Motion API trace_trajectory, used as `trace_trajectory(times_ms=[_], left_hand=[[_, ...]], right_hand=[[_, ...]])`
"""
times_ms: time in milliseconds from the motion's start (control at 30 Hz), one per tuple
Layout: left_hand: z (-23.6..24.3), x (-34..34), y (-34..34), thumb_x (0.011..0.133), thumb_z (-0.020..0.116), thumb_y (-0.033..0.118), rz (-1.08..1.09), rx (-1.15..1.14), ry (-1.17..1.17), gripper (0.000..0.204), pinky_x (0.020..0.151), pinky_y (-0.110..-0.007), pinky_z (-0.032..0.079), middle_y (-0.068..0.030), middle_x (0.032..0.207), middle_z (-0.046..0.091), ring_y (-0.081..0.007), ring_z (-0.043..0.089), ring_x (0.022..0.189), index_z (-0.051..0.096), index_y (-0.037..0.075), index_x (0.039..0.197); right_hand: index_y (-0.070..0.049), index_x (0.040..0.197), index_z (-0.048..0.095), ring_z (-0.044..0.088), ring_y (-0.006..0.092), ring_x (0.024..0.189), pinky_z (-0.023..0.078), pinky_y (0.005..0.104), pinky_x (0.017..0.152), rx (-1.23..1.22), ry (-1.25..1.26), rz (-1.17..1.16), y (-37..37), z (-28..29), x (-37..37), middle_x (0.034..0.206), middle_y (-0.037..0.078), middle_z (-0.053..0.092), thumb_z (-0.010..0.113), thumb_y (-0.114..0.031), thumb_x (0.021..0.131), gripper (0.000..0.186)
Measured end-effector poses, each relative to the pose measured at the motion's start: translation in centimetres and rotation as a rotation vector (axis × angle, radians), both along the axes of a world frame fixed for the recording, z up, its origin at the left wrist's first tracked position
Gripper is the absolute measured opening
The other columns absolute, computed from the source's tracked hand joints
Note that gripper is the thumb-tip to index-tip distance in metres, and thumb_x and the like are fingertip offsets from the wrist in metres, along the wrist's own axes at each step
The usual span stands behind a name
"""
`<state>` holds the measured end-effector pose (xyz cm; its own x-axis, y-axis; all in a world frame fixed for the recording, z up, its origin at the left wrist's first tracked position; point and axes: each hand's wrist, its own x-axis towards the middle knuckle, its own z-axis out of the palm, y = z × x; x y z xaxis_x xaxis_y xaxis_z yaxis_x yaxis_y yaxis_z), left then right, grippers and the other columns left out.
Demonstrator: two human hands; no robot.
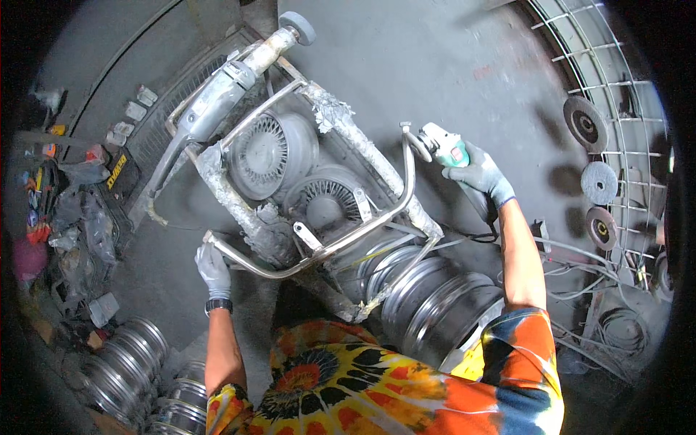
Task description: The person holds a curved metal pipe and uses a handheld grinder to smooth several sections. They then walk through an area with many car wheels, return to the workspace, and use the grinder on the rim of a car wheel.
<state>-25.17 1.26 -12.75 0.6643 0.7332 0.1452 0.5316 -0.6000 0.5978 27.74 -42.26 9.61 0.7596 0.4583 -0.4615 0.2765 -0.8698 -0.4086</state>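
A bent U-shaped metal tube point(355, 235) with two flat tabs lies across a padded metal stand point(366, 148). My left hand point(212, 274), in a pale work glove, is closed on the tube's left end. My right hand point(480, 176), also gloved, grips a white and teal angle grinder point(442, 143). The grinder's disc is close to the tube's right end; whether they touch I cannot tell. Under the stand sit two dusty wheel rims, one round-slotted rim point(264, 152) and another rim point(326, 199) partly behind the tube.
A large grey power tool point(217, 101) with a round wheel lies on the stand's far left. Abrasive discs point(599, 183) hang on a wire rack point(631, 152) at right. Shiny rims point(428, 297) stand by my right arm, more rims point(127, 366) lower left. Cables point(580, 264) trail at right.
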Motion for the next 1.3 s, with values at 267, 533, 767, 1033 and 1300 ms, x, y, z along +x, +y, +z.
trace_trajectory(times_ms=[267, 533, 767, 1033, 1300], left_hand=[[0.0, 1.2, -0.1, 0.109, 0.053, 0.021, 0.082, -0.207, 0.113, 0.028, 0.087, -0.053, 0.043, -0.0200, 0.091, 0.061, -0.0420, 0.058, 0.093, 0.065, 0.000, 0.097], [-2.7, 1.2, 0.4, 0.110, 0.052, 0.022, 0.065, -0.229, 0.012, 0.031, 0.082, -0.056, 0.044, -0.0226, 0.093, 0.065, -0.0445, 0.060, 0.090, 0.064, -0.003, 0.096], [-4.1, 0.9, -0.2, 0.111, 0.050, 0.018, 0.116, -0.298, 0.056, 0.030, 0.083, -0.055, 0.046, -0.0232, 0.093, 0.067, -0.0446, 0.062, 0.093, 0.069, -0.003, 0.098], [0.4, 1.2, 0.0, 0.107, 0.051, 0.016, 0.047, -0.109, -0.014, 0.029, 0.095, -0.053, 0.046, -0.0213, 0.104, 0.071, -0.0417, 0.063, 0.101, 0.073, -0.001, 0.114], [7.4, 0.9, -0.5, 0.097, 0.058, 0.009, -0.109, 0.116, -0.046, 0.019, 0.094, -0.051, 0.044, -0.0168, 0.095, 0.061, -0.0392, 0.057, 0.095, 0.069, 0.000, 0.108]], right_hand=[[-0.001, 0.141, 0.065, 0.073, 0.0323, 0.121, 0.055, 0.0433, 0.108, -0.111, 0.144, 0.069, -3.0, 0.8, -6.9, 0.130, 0.022, 0.076, 0.096, -0.041, 0.071, 0.086], [-0.002, 0.138, 0.068, 0.073, 0.0250, 0.116, 0.054, 0.0394, 0.109, 0.095, 0.300, 0.053, -2.9, 0.0, -4.8, 0.125, 0.014, 0.079, 0.095, -0.036, 0.074, 0.077], [-0.002, 0.137, 0.070, 0.073, 0.0239, 0.115, 0.054, 0.0393, 0.108, 0.028, 0.220, -0.029, -0.6, -2.9, 1.1, 0.126, 0.013, 0.079, 0.094, -0.034, 0.074, 0.074], [-0.002, 0.137, 0.069, 0.074, 0.0266, 0.115, 0.056, 0.0398, 0.106, -0.003, 0.233, 0.006, -1.6, 0.5, -5.4, 0.124, 0.018, 0.079, 0.096, -0.037, 0.073, 0.077], [0.000, 0.143, 0.063, 0.074, 0.0428, 0.119, 0.057, 0.0476, 0.103, -0.120, 0.077, -0.035, -1.6, 1.5, -11.1, 0.126, 0.028, 0.075, 0.092, -0.045, 0.072, 0.089]])
